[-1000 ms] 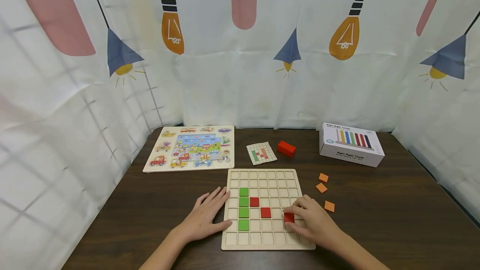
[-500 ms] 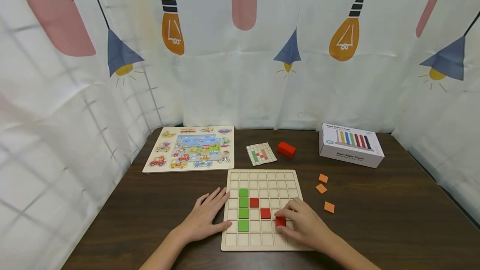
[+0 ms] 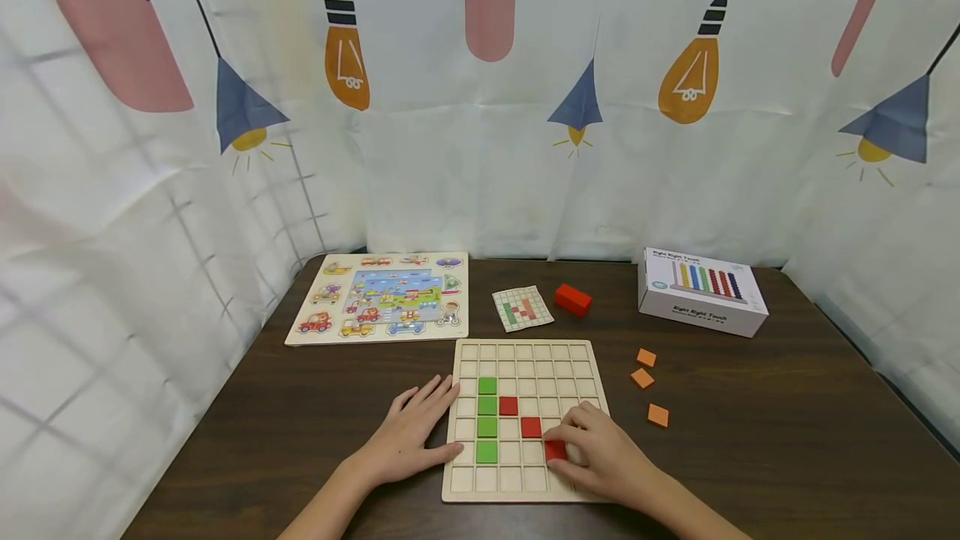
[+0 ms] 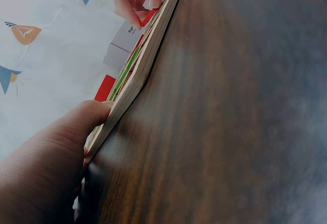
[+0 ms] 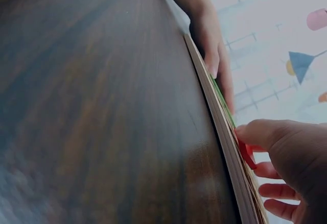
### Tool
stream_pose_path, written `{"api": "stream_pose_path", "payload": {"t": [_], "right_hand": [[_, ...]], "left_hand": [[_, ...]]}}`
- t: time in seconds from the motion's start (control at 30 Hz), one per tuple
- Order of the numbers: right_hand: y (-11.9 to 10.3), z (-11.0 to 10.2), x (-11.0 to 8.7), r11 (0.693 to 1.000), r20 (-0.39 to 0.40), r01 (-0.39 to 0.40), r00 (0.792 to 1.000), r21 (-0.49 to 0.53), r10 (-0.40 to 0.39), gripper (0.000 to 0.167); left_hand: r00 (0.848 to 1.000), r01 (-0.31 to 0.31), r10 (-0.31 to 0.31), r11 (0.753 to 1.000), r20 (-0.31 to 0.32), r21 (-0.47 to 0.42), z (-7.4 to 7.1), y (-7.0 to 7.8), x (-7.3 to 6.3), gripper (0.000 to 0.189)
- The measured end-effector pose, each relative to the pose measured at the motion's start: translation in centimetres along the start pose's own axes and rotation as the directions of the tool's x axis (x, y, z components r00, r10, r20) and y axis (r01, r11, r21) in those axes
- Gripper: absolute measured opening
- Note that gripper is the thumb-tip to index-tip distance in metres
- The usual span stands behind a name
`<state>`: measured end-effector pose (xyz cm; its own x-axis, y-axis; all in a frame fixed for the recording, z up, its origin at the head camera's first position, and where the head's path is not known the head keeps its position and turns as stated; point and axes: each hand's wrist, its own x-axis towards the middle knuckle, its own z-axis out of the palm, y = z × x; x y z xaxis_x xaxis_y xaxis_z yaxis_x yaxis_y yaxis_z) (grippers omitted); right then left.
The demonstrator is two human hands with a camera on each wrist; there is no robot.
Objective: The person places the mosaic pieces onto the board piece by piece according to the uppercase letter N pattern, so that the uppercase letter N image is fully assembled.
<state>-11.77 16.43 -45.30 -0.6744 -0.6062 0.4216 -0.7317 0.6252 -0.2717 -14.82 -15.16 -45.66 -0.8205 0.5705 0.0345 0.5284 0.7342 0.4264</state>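
A wooden grid board (image 3: 510,486) lies on the dark table, with a column of several green tiles (image 3: 487,427) and two red tiles (image 3: 531,427) stepping down to the right. My right hand (image 3: 609,455) pinches another red tile (image 3: 555,450) between thumb and fingers over a cell one row lower. In the right wrist view this red tile (image 5: 246,155) tilts against the board's surface. My left hand (image 3: 405,436) lies with fingers spread at the board's left edge, its thumb on the rim, as the left wrist view shows the thumb (image 4: 94,113) too.
Several things sit behind the board: a small pattern card (image 3: 522,308), a red block (image 3: 573,299), a picture puzzle (image 3: 378,298) at left and a white box (image 3: 702,290) at right. Three orange tiles (image 3: 657,415) lie right of the board. A printed curtain (image 3: 480,182) surrounds the table.
My right hand has moved left across the board with the red tile, bringing it down to a cell diagonally below the second red tile. My left hand has stayed in place.
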Motion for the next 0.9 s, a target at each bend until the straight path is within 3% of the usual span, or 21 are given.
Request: {"api": "stream_pose_path", "payload": {"t": [0.23, 0.67, 0.9], "right_hand": [[0.10, 0.28, -0.28, 1.000, -0.025, 0.023, 0.999, 0.007, -0.023, 0.019], [0.15, 0.13, -0.41, 1.000, -0.016, -0.008, 1.000, 0.029, 0.008, 0.018], [0.57, 0.12, 0.12, 0.999, -0.049, 0.042, 0.998, 0.009, -0.042, 0.017]], "left_hand": [[1.000, 0.000, 0.000, 1.000, 0.002, 0.000, 0.12, 0.17, -0.14, 0.080], [1.000, 0.007, -0.007, 1.000, 0.008, -0.002, 0.28, 0.22, -0.13, 0.080], [1.000, 0.007, -0.007, 1.000, 0.006, 0.002, -0.14, -0.02, 0.26, 0.080]]}}
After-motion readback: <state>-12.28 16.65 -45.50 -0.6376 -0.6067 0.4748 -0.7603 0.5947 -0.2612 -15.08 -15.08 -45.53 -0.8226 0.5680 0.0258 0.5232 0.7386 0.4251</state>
